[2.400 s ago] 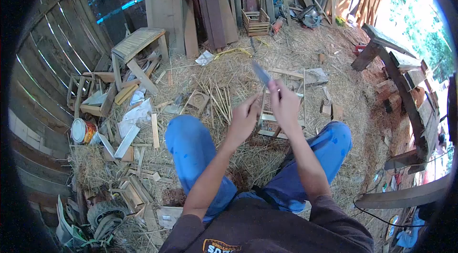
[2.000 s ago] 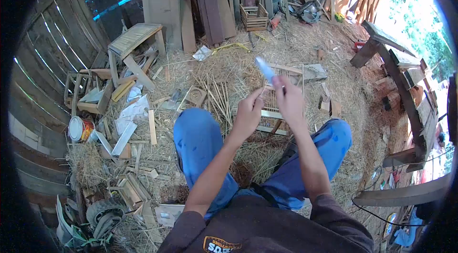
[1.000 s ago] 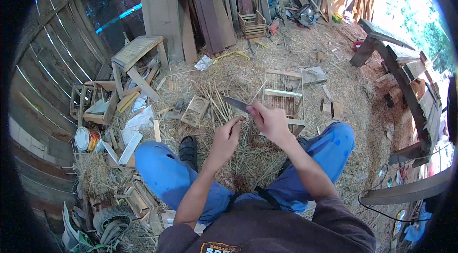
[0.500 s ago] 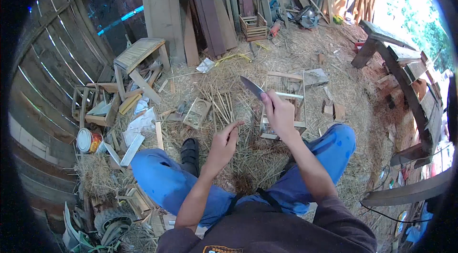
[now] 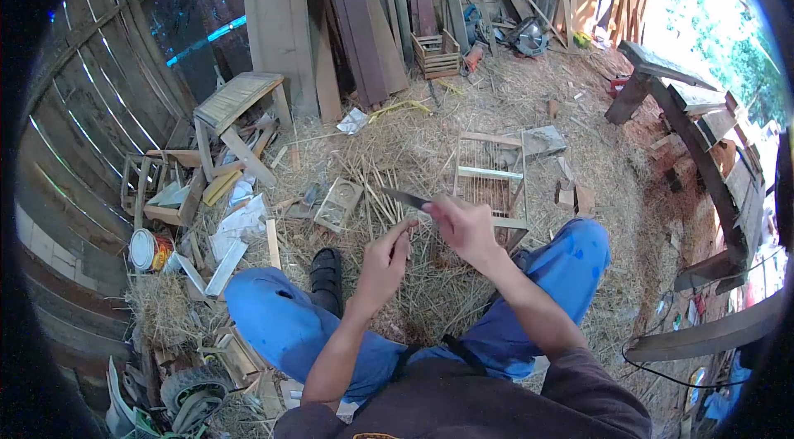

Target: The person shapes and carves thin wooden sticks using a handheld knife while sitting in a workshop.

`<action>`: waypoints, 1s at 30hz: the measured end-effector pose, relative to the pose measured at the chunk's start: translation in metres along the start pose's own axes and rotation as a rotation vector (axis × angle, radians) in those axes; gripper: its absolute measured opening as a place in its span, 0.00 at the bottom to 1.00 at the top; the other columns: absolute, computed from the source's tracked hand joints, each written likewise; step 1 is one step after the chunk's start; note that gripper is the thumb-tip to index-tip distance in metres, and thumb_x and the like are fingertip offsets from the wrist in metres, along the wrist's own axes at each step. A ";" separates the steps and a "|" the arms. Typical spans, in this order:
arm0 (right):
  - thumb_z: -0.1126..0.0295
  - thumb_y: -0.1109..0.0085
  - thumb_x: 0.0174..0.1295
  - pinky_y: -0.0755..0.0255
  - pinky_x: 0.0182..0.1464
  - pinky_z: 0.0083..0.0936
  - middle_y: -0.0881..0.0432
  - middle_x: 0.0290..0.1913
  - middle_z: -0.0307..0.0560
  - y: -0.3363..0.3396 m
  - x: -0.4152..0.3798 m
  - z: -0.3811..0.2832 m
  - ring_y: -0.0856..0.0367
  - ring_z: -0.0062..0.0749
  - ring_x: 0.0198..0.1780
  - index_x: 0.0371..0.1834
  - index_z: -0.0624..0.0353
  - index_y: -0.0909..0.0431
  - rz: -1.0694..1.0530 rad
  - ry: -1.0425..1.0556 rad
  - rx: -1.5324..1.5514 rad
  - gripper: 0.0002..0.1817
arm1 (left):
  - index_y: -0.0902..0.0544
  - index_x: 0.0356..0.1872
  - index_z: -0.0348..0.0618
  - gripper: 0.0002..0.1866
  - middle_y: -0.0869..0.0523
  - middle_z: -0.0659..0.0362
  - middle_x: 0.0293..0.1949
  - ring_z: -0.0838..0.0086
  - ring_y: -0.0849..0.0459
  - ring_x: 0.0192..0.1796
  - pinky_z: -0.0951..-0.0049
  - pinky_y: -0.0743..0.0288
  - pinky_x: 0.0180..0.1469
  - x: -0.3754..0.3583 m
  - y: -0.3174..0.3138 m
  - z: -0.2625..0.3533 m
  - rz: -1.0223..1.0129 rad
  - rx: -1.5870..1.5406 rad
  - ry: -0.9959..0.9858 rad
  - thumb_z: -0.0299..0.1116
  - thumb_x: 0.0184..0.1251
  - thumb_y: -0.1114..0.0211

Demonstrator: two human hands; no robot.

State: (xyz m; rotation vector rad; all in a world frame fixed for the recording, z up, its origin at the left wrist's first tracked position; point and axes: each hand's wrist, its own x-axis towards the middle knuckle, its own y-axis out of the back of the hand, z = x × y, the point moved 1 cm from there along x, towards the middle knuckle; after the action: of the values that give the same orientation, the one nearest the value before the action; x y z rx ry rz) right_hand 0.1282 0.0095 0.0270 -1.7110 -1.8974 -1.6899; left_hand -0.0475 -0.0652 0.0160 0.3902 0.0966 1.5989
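Observation:
My right hand (image 5: 467,232) is wrapped round the handle of a knife (image 5: 403,197), whose dark blade points left. Just left of it and a little lower is my left hand (image 5: 384,263), its thumb and fingers pinched together; whatever they hold is too small to make out. The two hands are close but apart. Beyond the blade, several thin sticks (image 5: 379,182) lie loose on the straw. A slatted wooden frame (image 5: 490,172) rests on the floor past my right hand. To the left of the sticks lies a small wooden box-like piece (image 5: 337,206).
A small wooden bench (image 5: 240,98) and a paint can (image 5: 152,249) stand at the left. Against the back wall are planks (image 5: 356,25), a slatted crate (image 5: 436,54) and a circular saw (image 5: 528,37). A rough timber bench (image 5: 703,133) runs along the right.
My right hand has come down and left, swinging the knife from pointing up and left to nearly level, close to my left hand. My left hand has barely moved.

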 end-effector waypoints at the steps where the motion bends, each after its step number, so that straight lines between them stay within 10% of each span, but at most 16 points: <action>1: 0.71 0.38 0.67 0.24 0.27 0.36 0.15 0.29 0.48 -0.001 0.001 0.003 0.15 0.46 0.26 0.41 0.52 0.17 0.064 -0.027 0.001 0.02 | 0.18 0.60 0.36 0.16 0.25 0.56 0.22 0.77 0.28 0.24 0.69 0.32 0.30 0.001 0.002 0.000 0.004 0.003 -0.008 0.29 0.79 0.46; 8: 0.66 0.41 0.72 0.27 0.25 0.41 0.18 0.25 0.53 -0.007 0.001 0.013 0.17 0.49 0.25 0.42 0.54 0.22 0.084 -0.344 -0.023 0.05 | 0.18 0.59 0.38 0.15 0.27 0.60 0.23 0.79 0.31 0.25 0.71 0.34 0.30 0.003 -0.001 -0.008 0.054 0.088 -0.077 0.31 0.80 0.45; 11: 0.64 0.41 0.73 0.28 0.25 0.42 0.19 0.25 0.53 -0.004 0.001 -0.004 0.17 0.50 0.25 0.40 0.55 0.23 -0.008 -0.060 0.057 0.07 | 0.18 0.57 0.37 0.14 0.22 0.56 0.25 0.75 0.27 0.26 0.69 0.30 0.33 0.002 0.001 -0.005 0.089 0.068 -0.051 0.31 0.80 0.45; 19: 0.64 0.38 0.71 0.28 0.26 0.41 0.19 0.25 0.52 -0.006 -0.001 0.009 0.17 0.49 0.26 0.39 0.57 0.23 0.034 -0.299 0.063 0.09 | 0.17 0.55 0.34 0.14 0.14 0.52 0.35 0.72 0.20 0.34 0.70 0.25 0.44 0.002 0.004 0.008 0.012 0.106 0.078 0.33 0.79 0.43; 23: 0.65 0.36 0.68 0.29 0.23 0.40 0.19 0.25 0.50 -0.010 0.002 -0.002 0.17 0.47 0.24 0.39 0.55 0.23 -0.023 0.020 -0.021 0.07 | 0.16 0.56 0.34 0.14 0.19 0.57 0.28 0.77 0.27 0.29 0.73 0.29 0.36 0.005 0.000 0.000 0.130 0.087 -0.098 0.32 0.79 0.43; 30: 0.62 0.37 0.70 0.28 0.25 0.39 0.19 0.23 0.51 -0.006 0.009 0.010 0.17 0.47 0.23 0.38 0.56 0.23 0.075 -0.198 0.002 0.10 | 0.16 0.55 0.35 0.14 0.22 0.58 0.25 0.79 0.29 0.27 0.73 0.31 0.33 0.004 0.001 0.006 0.072 0.094 -0.016 0.32 0.79 0.43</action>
State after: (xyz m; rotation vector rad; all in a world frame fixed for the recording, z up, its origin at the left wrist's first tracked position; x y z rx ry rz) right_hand 0.1256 0.0242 0.0253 -1.9890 -1.8834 -1.5437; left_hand -0.0468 -0.0622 0.0228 0.4842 0.1468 1.6663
